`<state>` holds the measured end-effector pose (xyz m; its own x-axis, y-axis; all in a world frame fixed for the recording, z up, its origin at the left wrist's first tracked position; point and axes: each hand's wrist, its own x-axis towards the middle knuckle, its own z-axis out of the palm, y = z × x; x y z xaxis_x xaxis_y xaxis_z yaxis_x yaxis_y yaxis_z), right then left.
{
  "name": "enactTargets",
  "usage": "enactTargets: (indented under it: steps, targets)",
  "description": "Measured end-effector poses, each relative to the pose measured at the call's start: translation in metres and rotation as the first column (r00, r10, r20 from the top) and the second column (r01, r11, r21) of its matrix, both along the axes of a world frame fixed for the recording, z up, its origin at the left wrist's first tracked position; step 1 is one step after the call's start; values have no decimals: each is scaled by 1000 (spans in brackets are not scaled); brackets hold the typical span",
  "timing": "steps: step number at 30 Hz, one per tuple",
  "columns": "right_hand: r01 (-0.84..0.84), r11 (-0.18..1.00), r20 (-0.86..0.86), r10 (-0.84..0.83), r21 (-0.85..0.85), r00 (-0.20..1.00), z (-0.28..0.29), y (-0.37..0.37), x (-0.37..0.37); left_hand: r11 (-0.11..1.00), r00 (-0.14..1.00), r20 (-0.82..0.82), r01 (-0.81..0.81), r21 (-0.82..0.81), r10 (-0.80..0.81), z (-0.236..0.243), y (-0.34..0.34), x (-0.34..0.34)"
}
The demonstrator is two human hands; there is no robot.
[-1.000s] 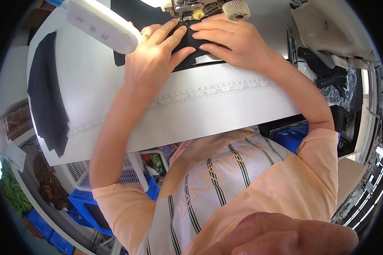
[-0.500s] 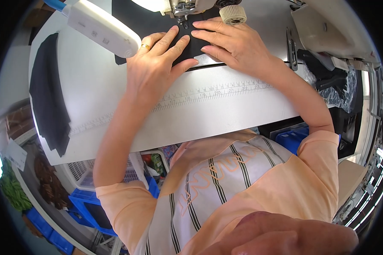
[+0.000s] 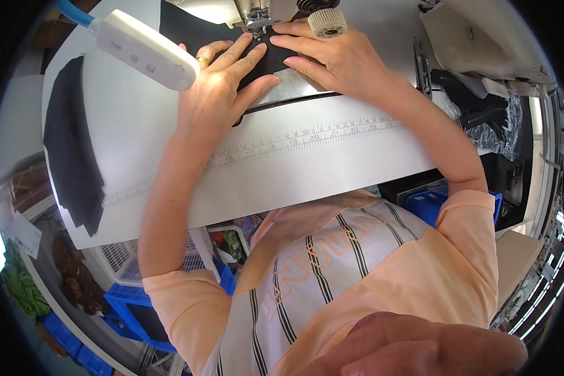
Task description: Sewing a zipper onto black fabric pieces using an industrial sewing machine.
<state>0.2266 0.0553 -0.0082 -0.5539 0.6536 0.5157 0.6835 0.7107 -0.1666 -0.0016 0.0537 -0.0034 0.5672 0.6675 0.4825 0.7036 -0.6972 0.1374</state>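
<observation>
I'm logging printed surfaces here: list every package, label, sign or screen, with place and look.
Measuring strip: printed band along the white table, below both hands.
Paper tag: far left edge, small white slip with dark print.
Clear plastic bag: right of the table, crinkled, over black items.
No screens seen.

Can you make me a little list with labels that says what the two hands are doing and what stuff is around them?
Left hand: flat on the black cloth, fingers spread, a ring on one finger
Right hand: flat on the same cloth, fingertips near the needle
Machine: sewing machine at the top, with a cream knob
Table: white table with a ruler strip along it
Lamp: white lamp bar above the left hand
Left edge: dark fabric draped over the table
Below: blue crates on the floor
</observation>
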Motion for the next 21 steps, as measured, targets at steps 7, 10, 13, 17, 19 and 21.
enactTargets:
  steps: [7,10,13,17,19,21]
  targets:
    - [122,987,-40,-126,-103,991,1,4,6,1000,1000,27,2,-30,-1,0,1,-1]
    - [147,989,72,-146,-19,987,1,1,10,1000,1000,19,7,-15,-7,5,0,-1]
    - [103,995,175,-101,1,979,12,-16,13,997,994,108,37,-69,-30,3,-1,-8]
    - [33,998,168,-22,-61,986,19,-67,-3,996,991,95,90,26,-92,5,-4,-9]
    - [-26,988,66,36,-150,997,18,-73,-8,995,982,160,100,-10,-97,4,-3,-5]
    - [-32,990,26,36,-135,999,25,-72,2,995,989,112,92,32,-95,3,-2,-5]
